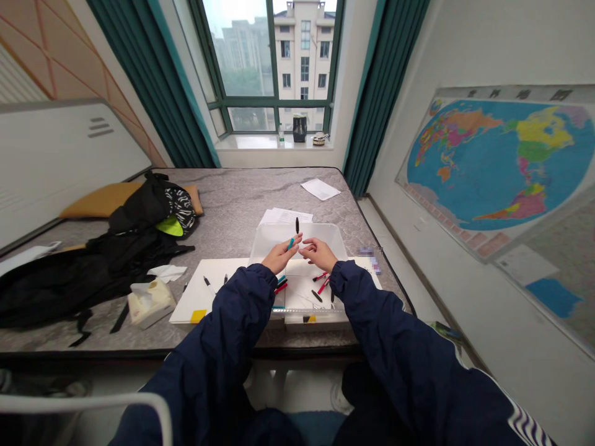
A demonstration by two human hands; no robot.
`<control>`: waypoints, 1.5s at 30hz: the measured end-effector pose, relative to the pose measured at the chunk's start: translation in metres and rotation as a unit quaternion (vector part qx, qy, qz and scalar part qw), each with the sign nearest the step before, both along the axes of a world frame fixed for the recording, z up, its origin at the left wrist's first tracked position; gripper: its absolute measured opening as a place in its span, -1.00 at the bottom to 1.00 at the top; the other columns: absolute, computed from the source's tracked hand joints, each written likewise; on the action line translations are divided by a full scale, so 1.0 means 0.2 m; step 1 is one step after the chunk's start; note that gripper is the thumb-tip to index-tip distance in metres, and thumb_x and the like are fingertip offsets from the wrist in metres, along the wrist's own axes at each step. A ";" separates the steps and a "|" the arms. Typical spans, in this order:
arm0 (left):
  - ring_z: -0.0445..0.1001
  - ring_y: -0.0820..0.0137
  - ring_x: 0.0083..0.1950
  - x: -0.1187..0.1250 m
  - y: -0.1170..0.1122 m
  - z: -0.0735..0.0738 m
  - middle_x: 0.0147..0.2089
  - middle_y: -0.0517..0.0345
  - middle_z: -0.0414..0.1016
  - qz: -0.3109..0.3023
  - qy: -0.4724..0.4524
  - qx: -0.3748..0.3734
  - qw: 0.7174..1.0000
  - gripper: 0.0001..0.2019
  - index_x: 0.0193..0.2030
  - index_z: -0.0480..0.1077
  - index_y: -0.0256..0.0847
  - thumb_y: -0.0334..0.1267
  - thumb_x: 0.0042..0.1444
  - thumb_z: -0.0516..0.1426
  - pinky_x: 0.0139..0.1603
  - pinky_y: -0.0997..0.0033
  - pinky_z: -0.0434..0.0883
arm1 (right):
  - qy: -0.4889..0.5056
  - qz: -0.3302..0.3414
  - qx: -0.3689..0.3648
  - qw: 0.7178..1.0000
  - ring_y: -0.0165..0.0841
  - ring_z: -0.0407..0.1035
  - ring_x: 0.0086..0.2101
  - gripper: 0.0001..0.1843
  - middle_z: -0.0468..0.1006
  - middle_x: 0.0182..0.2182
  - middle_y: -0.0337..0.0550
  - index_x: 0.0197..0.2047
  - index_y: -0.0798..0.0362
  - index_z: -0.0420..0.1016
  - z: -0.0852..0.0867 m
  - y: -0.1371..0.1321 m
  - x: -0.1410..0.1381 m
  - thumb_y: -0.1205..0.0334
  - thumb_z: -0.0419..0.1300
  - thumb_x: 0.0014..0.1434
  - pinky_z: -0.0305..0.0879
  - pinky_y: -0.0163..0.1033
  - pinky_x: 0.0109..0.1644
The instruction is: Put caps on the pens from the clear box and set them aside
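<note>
A grey table (232, 192) spreads under and beyond both hands. White sheets (195, 294) lie on it, nearer the body and left of the left hand. Around the hands stands a clear box (266, 234). The left hand (279, 254) has its fingers closed on a teal pen (291, 243); the right hand (320, 254) is curled just beside it, and I cannot tell whether it grips anything. Red pens (323, 285) lie loose below the right hand, a black pen (317, 296) near them. A black piece (297, 225) stands just beyond the left fingertips, its support unclear. The handling seems partway: one pen taken up, several others lying untouched.
</note>
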State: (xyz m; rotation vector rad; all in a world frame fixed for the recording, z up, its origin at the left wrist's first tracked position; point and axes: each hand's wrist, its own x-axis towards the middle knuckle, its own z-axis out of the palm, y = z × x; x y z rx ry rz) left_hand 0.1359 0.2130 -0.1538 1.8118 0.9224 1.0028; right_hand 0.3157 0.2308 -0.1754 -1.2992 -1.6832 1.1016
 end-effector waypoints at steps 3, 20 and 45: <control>0.12 0.21 0.37 -0.01 0.01 0.00 0.35 -0.04 0.17 0.039 -0.003 0.007 0.999 -0.41 0.20 0.35 -0.23 0.13 0.19 0.01 0.39 0.16 0.01 | -0.160 0.056 0.113 0.979 -0.40 0.39 -0.43 -0.87 0.54 -0.44 -0.17 -0.33 0.07 0.49 -0.04 -0.02 -0.01 0.20 0.26 0.06 0.30 -0.27 -0.27; 0.16 0.22 0.35 -0.03 0.02 -0.01 0.34 -0.09 0.19 0.108 0.009 0.066 0.992 -0.45 0.22 0.33 -0.30 0.04 0.26 -0.05 0.37 0.18 0.07 | -0.335 0.435 0.171 0.818 -0.33 0.44 -0.30 -0.75 0.60 -0.30 -0.11 -0.17 0.08 0.59 -0.07 -0.20 -0.30 0.17 0.26 0.10 0.23 -0.31 -0.20; 0.39 0.19 0.17 -0.02 0.02 0.03 0.34 -0.12 0.18 0.158 0.004 0.048 0.986 -0.51 0.19 0.35 -0.27 0.00 0.26 -0.02 -0.06 0.30 0.47 | -0.348 0.405 0.236 0.812 -0.30 0.41 -0.30 -0.78 0.54 -0.26 0.07 -0.24 0.19 0.57 -0.09 -0.08 -0.27 0.43 0.14 0.06 0.30 -0.23 -0.13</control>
